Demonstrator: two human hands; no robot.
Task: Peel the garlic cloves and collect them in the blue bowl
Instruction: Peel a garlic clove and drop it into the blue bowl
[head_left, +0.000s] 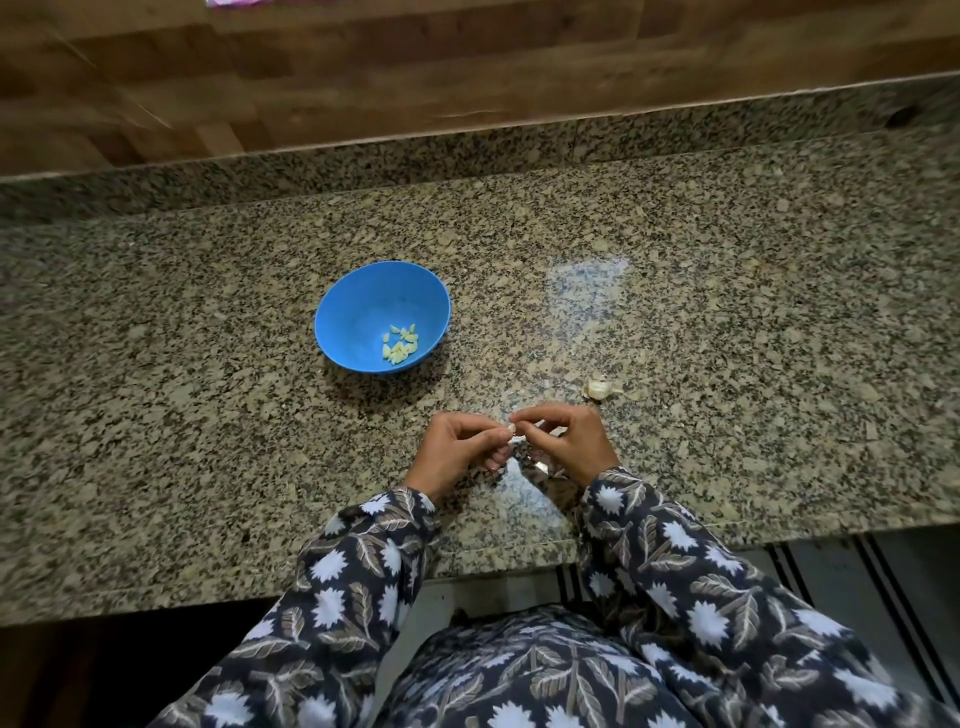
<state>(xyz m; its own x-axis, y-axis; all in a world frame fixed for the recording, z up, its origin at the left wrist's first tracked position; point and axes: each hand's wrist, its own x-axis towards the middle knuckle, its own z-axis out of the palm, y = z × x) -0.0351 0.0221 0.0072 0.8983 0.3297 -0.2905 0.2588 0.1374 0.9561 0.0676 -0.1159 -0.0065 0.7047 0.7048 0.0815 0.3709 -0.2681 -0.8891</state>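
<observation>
A blue bowl (363, 291) stands on the granite counter and holds several pale peeled cloves (400, 343) at its bottom right. Nearer to me, my left hand (457, 454) and my right hand (563, 441) meet over the counter and together pinch one small garlic clove (511, 428) between their fingertips. A strip of white skin hangs from the clove. A remnant of the garlic bulb (600, 388) lies on the counter just beyond my right hand.
Bits of peeled skin (540, 466) lie on the counter under my hands. The speckled granite counter (727, 338) ends in a raised ledge and a wooden wall (363, 67) behind. The counter's front edge runs below my wrists.
</observation>
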